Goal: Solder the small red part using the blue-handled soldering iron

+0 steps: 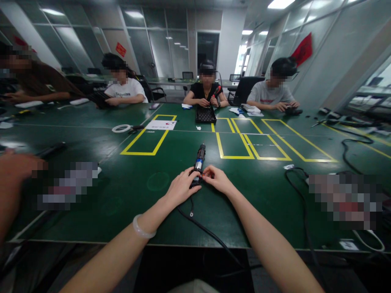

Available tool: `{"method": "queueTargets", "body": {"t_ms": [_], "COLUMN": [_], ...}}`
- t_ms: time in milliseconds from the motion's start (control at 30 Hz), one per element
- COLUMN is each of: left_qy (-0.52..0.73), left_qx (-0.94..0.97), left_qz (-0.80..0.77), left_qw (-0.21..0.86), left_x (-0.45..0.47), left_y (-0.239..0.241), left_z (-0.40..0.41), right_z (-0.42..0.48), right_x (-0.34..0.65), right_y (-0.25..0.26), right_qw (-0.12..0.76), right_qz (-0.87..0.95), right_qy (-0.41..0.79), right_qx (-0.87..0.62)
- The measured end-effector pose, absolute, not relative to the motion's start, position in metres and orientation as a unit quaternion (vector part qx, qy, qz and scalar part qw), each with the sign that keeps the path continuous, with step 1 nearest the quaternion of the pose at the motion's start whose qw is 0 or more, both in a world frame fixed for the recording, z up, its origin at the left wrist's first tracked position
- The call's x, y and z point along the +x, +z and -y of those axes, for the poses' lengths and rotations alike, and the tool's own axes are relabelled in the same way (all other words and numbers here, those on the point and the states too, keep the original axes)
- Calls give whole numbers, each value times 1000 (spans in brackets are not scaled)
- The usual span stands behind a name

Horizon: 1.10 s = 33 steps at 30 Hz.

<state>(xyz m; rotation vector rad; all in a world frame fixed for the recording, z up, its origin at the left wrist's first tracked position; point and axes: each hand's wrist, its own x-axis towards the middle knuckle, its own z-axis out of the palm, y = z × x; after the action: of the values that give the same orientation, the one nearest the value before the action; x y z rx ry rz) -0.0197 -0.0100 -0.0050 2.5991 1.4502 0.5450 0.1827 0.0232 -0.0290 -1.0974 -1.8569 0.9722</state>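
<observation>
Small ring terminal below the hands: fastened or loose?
Loose, apparently: the ring terminal shows against the green tabletop, apart from the left hand, with no fastener visible.

Holds a dark, silver-banded cylindrical device over the green counter with the left hand and curls the right hand just beside it.

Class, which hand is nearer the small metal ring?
Left. The left hand is just beyond the small metal ring; the right hand is farther off, beyond and to its right.
</observation>
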Motion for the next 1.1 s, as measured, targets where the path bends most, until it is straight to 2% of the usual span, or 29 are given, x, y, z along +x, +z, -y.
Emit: {"method": "queueTargets", "body": {"t_ms": [800,1100], "left_qy": [197,199], "left_qx": [848,842], "left_qz": [-484,-491], "left_qw": [83,102], "left_x": [-20,-24], "left_y": [-4,-4], "left_z": [12,11], "right_z": [-21,-32], "right_x": [179,187], "right_y": [-28,-31], "right_qw": [391,450], "right_qz": [740,655], "right_qy": [347,452], "right_qx": [-423,-404]}}
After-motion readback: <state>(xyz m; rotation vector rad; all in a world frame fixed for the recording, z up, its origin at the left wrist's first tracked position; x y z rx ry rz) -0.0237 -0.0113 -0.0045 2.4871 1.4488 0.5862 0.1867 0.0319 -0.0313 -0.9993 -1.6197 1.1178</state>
